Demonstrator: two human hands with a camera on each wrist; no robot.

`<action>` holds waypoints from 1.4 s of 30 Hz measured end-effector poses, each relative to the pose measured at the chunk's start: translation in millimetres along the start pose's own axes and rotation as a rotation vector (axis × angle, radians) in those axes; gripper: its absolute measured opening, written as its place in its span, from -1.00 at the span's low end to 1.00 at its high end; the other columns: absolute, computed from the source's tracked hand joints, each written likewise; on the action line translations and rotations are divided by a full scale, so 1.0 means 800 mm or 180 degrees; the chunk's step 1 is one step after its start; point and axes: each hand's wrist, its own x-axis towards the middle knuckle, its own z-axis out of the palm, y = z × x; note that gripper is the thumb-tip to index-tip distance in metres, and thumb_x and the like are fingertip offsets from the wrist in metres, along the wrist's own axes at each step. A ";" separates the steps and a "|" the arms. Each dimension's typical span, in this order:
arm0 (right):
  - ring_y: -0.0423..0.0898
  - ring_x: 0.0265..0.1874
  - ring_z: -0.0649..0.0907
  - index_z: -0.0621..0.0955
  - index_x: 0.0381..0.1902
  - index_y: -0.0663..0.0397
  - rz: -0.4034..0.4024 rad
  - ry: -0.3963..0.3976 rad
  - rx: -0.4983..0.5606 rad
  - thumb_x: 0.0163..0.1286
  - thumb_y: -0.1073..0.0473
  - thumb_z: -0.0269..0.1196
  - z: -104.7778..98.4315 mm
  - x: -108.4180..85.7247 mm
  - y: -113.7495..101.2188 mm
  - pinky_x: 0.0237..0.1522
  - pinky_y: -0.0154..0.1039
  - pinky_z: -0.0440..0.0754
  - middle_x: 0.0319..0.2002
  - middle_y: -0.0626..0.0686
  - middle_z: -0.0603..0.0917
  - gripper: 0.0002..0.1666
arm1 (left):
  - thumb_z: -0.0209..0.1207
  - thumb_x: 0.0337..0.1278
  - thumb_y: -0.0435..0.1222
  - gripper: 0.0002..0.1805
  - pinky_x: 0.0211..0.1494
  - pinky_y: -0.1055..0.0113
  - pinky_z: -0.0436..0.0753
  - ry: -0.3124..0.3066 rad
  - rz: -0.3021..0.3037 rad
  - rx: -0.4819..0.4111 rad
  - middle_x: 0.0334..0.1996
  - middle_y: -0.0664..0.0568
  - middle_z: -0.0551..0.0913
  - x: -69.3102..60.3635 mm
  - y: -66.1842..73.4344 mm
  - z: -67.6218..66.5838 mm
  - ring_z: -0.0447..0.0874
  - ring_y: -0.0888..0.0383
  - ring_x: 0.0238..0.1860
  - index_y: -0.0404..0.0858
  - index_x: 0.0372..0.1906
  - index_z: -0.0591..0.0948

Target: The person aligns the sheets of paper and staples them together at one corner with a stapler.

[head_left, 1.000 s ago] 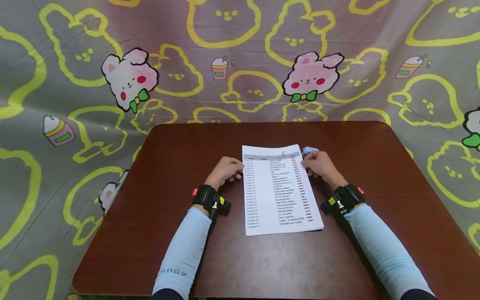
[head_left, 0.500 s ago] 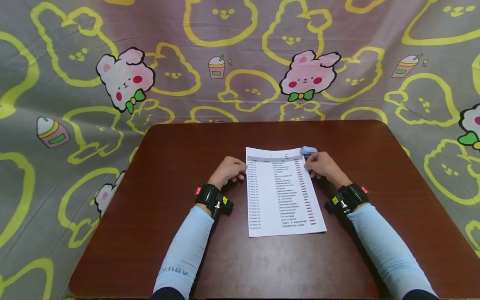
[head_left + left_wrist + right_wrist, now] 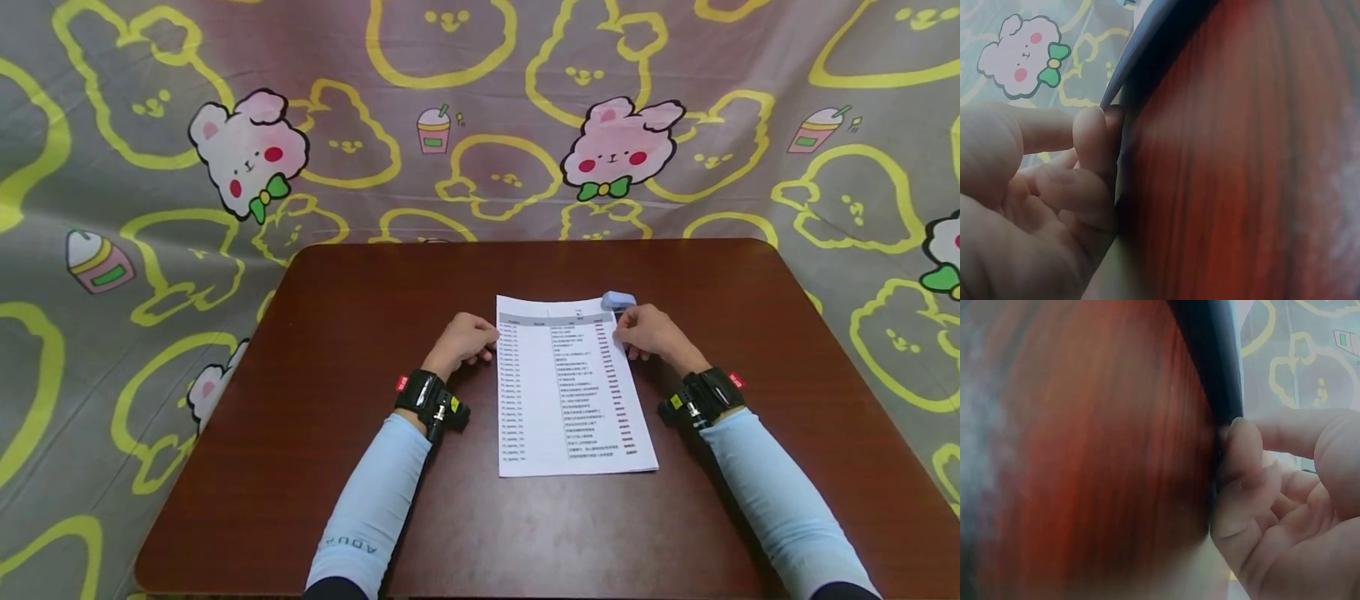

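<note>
A stack of printed paper sheets (image 3: 536, 392) stands out in the head view, with columns of text under a grey header band. My left hand (image 3: 467, 340) pinches its left edge near the top between thumb and curled fingers. On the opposite edge, my right hand (image 3: 651, 332) pinches the paper the same way. In the left wrist view the paper's edge (image 3: 1138, 47) runs slightly raised off the table into the fingertips. The right wrist view shows the dark underside of the paper (image 3: 1216, 356) meeting thumb and forefinger. How many sheets there are I cannot tell.
A small light-blue object with a dark lower part (image 3: 618, 300), perhaps a stapler, lies at the paper's far right corner, just beyond my right hand. The brown table (image 3: 360, 300) has rounded far corners. A patterned cloth (image 3: 495, 100) hangs behind it.
Both hands have shifted the paper a little to the right and slightly nearer to me. Its far right corner now meets the blue object. The pinch of both hands looks unchanged.
</note>
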 end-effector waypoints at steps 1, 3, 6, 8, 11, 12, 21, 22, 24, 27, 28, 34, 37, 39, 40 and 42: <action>-0.08 -0.65 0.57 0.53 -0.31 0.16 -0.0016 -0.0021 -0.0039 0.35 0.16 0.23 -0.001 -0.001 0.000 -0.61 -0.26 0.49 -0.51 0.08 0.58 -0.84 | 0.14 0.27 -0.27 -0.77 -0.61 0.42 0.39 0.0002 0.0002 0.0027 -0.51 0.02 0.64 0.000 0.000 -0.001 0.57 0.23 -0.63 -0.35 -0.16 0.69; -0.07 -0.63 0.57 0.54 -0.31 0.14 -0.0039 -0.0080 -0.0121 0.35 0.12 0.23 -0.003 -0.004 -0.002 -0.61 -0.26 0.47 -0.50 0.07 0.57 -0.82 | 0.15 0.28 -0.24 -0.77 -0.62 0.42 0.40 0.0019 0.0000 0.0172 -0.51 0.03 0.67 -0.003 0.000 -0.003 0.57 0.23 -0.63 -0.31 -0.17 0.70; -0.05 -0.61 0.56 0.56 -0.30 0.13 -0.0029 -0.0134 -0.0216 0.39 0.06 0.21 -0.013 -0.009 -0.001 -0.62 -0.25 0.42 -0.48 0.06 0.58 -0.77 | 0.15 0.29 -0.18 -0.76 -0.59 0.42 0.43 0.0138 0.0108 0.0588 -0.50 0.06 0.71 -0.012 0.003 -0.009 0.60 0.22 -0.61 -0.26 -0.21 0.72; -0.02 -0.60 0.56 0.59 -0.27 0.14 -0.0011 -0.0092 -0.0227 0.42 0.03 0.19 -0.025 -0.012 -0.002 -0.63 -0.25 0.39 -0.45 0.09 0.60 -0.73 | 0.14 0.29 -0.16 -0.75 -0.55 0.40 0.45 0.0335 0.0304 0.0862 -0.48 0.05 0.73 -0.021 0.011 -0.013 0.63 0.21 -0.58 -0.23 -0.22 0.72; 0.05 -0.57 0.57 0.61 -0.22 0.19 -0.0034 0.0036 -0.0214 0.45 0.02 0.17 -0.046 -0.011 -0.009 -0.63 -0.24 0.40 -0.41 0.15 0.62 -0.69 | 0.10 0.32 -0.16 -0.74 -0.47 0.38 0.51 0.0585 0.0721 0.1079 -0.42 0.03 0.73 -0.030 0.038 -0.015 0.67 0.19 -0.50 -0.22 -0.17 0.70; 0.07 -0.55 0.57 0.61 -0.20 0.21 -0.0067 0.0069 -0.0212 0.45 0.02 0.16 -0.052 -0.010 -0.012 -0.62 -0.23 0.40 -0.40 0.18 0.62 -0.67 | 0.09 0.33 -0.16 -0.74 -0.45 0.37 0.51 0.0633 0.0858 0.1106 -0.40 0.03 0.73 -0.031 0.050 -0.013 0.68 0.18 -0.48 -0.22 -0.14 0.69; 0.22 -0.40 0.61 0.60 -0.03 0.21 -0.0153 0.0058 -0.0467 0.46 0.00 0.15 -0.078 0.019 -0.048 -0.37 -0.07 0.57 -0.27 0.30 0.63 -0.63 | 0.08 0.36 -0.15 -0.75 -0.37 0.44 0.50 0.0390 0.1415 0.1285 -0.36 0.11 0.73 0.012 0.162 0.048 0.69 0.29 -0.44 -0.15 -0.08 0.69; 0.22 -0.39 0.61 0.60 -0.01 0.21 -0.0160 0.0042 -0.0478 0.47 0.00 0.14 -0.077 0.022 -0.050 -0.34 -0.06 0.58 -0.27 0.30 0.63 -0.62 | 0.08 0.35 -0.15 -0.76 -0.38 0.44 0.50 0.0352 0.1411 0.1305 -0.37 0.11 0.72 0.018 0.168 0.056 0.69 0.29 -0.45 -0.14 -0.10 0.69; 0.18 -0.40 0.61 0.59 0.03 0.21 -0.0180 0.0041 -0.0503 0.48 0.00 0.13 -0.074 0.028 -0.051 -0.33 -0.08 0.59 -0.29 0.26 0.63 -0.60 | 0.08 0.35 -0.16 -0.77 -0.39 0.43 0.49 0.0259 0.1378 0.1298 -0.39 0.11 0.70 0.030 0.176 0.070 0.68 0.29 -0.47 -0.12 -0.13 0.70; 0.10 -0.44 0.58 0.57 0.09 0.20 -0.0180 0.0023 -0.0492 0.49 -0.02 0.11 -0.068 0.035 -0.047 -0.37 -0.15 0.56 -0.36 0.21 0.59 -0.57 | 0.08 0.34 -0.19 -0.80 -0.40 0.42 0.46 0.0217 0.1305 0.1287 -0.41 0.11 0.69 0.044 0.181 0.089 0.64 0.25 -0.47 -0.10 -0.15 0.70; 0.07 -0.46 0.57 0.57 0.10 0.19 -0.0179 0.0021 -0.0495 0.49 -0.02 0.11 -0.067 0.037 -0.045 -0.40 -0.18 0.54 -0.38 0.20 0.58 -0.56 | 0.08 0.34 -0.20 -0.81 -0.39 0.42 0.45 0.0216 0.1291 0.1292 -0.40 0.11 0.68 0.048 0.181 0.095 0.62 0.24 -0.46 -0.10 -0.16 0.70; -0.03 -0.59 0.53 0.58 0.06 0.16 -0.0126 0.0096 -0.0519 0.47 -0.03 0.12 -0.066 0.044 -0.029 -0.53 -0.24 0.46 -0.51 0.08 0.53 -0.59 | 0.10 0.28 -0.21 -0.82 -0.29 0.35 0.49 0.0427 0.1260 0.1455 -0.29 0.16 0.70 0.066 0.179 0.122 0.59 0.20 -0.33 -0.05 -0.20 0.71; -0.08 -0.61 0.51 0.59 0.02 0.14 -0.0104 0.0142 -0.0526 0.47 -0.06 0.12 -0.068 0.048 -0.025 -0.55 -0.24 0.45 -0.53 0.04 0.52 -0.59 | 0.11 0.28 -0.16 -0.83 -0.25 0.30 0.54 0.0510 0.1199 0.1402 -0.27 0.18 0.72 0.071 0.178 0.131 0.62 0.17 -0.29 -0.02 -0.21 0.71; -0.10 -0.62 0.49 0.58 0.04 0.15 -0.0082 0.0113 -0.0511 0.46 -0.08 0.13 -0.068 0.050 -0.022 -0.56 -0.25 0.44 -0.53 0.04 0.51 -0.56 | 0.12 0.29 -0.13 -0.83 -0.21 0.28 0.55 0.0545 0.1143 0.1355 -0.26 0.19 0.72 0.073 0.176 0.136 0.64 0.16 -0.25 0.01 -0.20 0.71; -0.11 -0.63 0.48 0.58 0.06 0.15 -0.0070 0.0085 -0.0495 0.47 -0.08 0.13 -0.068 0.051 -0.022 -0.56 -0.25 0.43 -0.53 0.03 0.51 -0.55 | 0.13 0.29 -0.12 -0.83 -0.20 0.27 0.56 0.0552 0.1127 0.1342 -0.25 0.19 0.72 0.073 0.176 0.139 0.64 0.15 -0.23 0.01 -0.19 0.72; -0.10 -0.64 0.47 0.56 0.10 0.16 -0.0028 -0.0002 -0.0450 0.47 -0.10 0.13 -0.066 0.051 -0.020 -0.58 -0.25 0.42 -0.53 0.04 0.50 -0.52 | 0.13 0.29 -0.10 -0.82 -0.16 0.25 0.58 0.0567 0.1098 0.1357 -0.22 0.20 0.73 0.074 0.175 0.145 0.66 0.14 -0.17 0.04 -0.18 0.73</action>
